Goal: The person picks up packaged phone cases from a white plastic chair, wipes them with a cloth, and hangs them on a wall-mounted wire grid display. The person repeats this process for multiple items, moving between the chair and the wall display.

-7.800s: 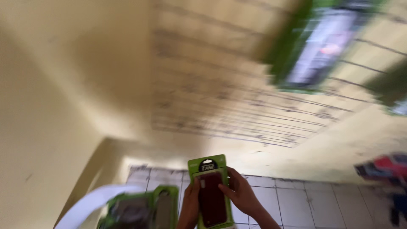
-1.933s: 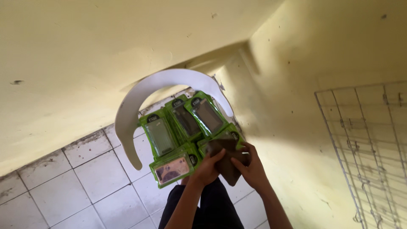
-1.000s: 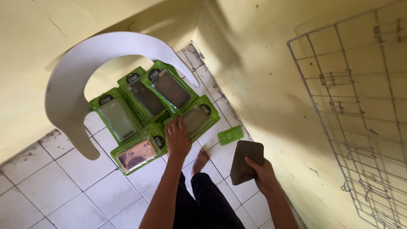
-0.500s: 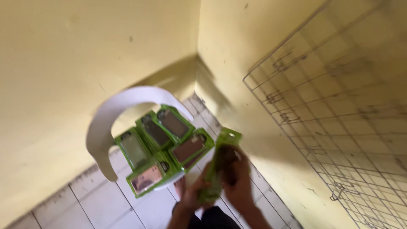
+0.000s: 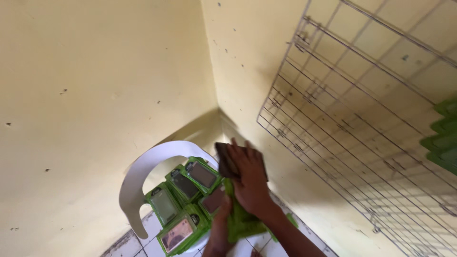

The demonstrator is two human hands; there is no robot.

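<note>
A white plastic chair (image 5: 143, 190) stands in the corner of two yellow walls, its seat covered with green phone-case packs (image 5: 183, 204) laid side by side. Just right of these packs, the left hand (image 5: 220, 223) comes up from below and grips the lower part of a green pack (image 5: 240, 221); its fingers are mostly hidden, so how tightly they close cannot be told. Above it, the right hand (image 5: 250, 183) lies flat with fingers together, pressing a dark phone case (image 5: 224, 162) against the top of that pack. The dark case sits under the right palm, its long axis running up and away toward the corner, in line with the green pack. The right hand is the nearer one to the case. Further right, a wire grid rack (image 5: 362, 138) leans on the wall, with more green packs (image 5: 442, 138) hanging at the edge.
</note>
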